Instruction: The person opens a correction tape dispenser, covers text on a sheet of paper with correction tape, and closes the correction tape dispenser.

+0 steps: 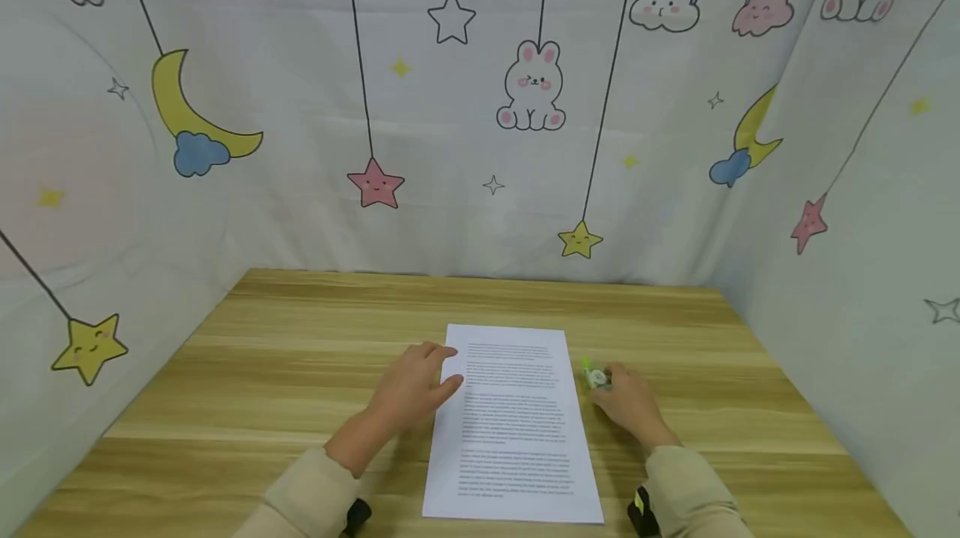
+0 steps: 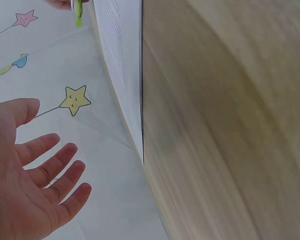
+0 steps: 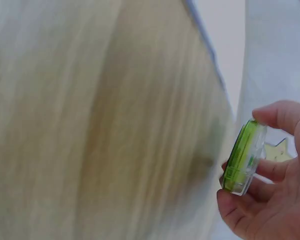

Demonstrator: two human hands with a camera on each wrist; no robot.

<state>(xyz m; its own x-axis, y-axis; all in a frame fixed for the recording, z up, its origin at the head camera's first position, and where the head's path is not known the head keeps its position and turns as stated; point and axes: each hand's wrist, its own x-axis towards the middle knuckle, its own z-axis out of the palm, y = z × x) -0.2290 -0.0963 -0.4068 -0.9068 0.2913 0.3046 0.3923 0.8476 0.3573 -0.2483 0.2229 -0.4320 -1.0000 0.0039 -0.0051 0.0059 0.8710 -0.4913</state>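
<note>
A sheet of printed paper (image 1: 517, 425) lies on the wooden table in front of me, its lines of text too small to read. Beside its left edge my left hand (image 1: 407, 388) hovers with thumb and fingers spread, holding nothing; the left wrist view shows the same loose fingers (image 2: 52, 165). To the right of the sheet my right hand (image 1: 632, 405) grips a small green and clear plastic correction tape (image 1: 597, 378). In the right wrist view the correction tape (image 3: 244, 157) sits between thumb and fingertips, its green side facing the table.
The wood-grained table (image 1: 247, 380) stretches out on both sides of the paper. Behind and beside it hangs a white cloth (image 1: 300, 221) printed with stars, moons, rabbits and rainbows. A dark wrist strap (image 1: 643, 511) shows at the right sleeve.
</note>
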